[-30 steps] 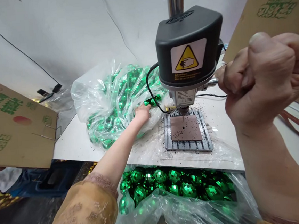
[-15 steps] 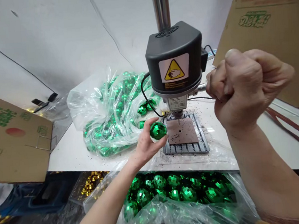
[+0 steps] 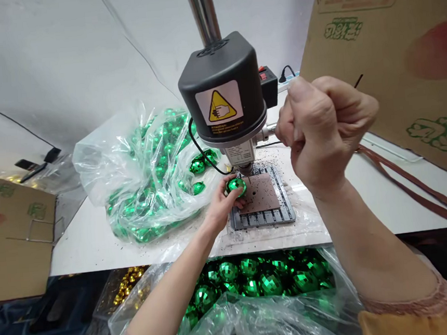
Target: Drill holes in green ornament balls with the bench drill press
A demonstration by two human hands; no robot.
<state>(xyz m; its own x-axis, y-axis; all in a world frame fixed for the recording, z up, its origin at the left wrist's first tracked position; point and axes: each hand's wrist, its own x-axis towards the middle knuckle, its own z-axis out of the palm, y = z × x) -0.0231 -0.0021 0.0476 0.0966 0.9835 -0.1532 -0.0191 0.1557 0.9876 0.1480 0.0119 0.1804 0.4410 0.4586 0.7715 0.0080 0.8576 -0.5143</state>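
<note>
My left hand [image 3: 223, 203] grips a shiny green faceted ball [image 3: 236, 187] at the left side of a brown board [image 3: 263, 195], close to the drill chuck [image 3: 246, 169]. The board has a dark hole and lies on the slotted metal base [image 3: 286, 211] of a small drill press [image 3: 223, 99]. My right hand [image 3: 322, 127] is closed in a fist around the press's feed lever, right of the motor housing; most of the lever is hidden by the fingers. Dark shavings are scattered over the board and base.
A clear plastic bag [image 3: 102, 167] of green balls lies left of the press. Below the table edge, several green balls [image 3: 270, 283] sit in another plastic-lined container. Cardboard boxes [image 3: 387, 28] stand at both sides. Gold balls [image 3: 130, 282] show at lower left; a brown strap [image 3: 417, 192] lies right.
My left hand has brought the green ball over the left part of the board, nearer the drill. My right hand stays closed on the lever. The camera view has shifted right.
</note>
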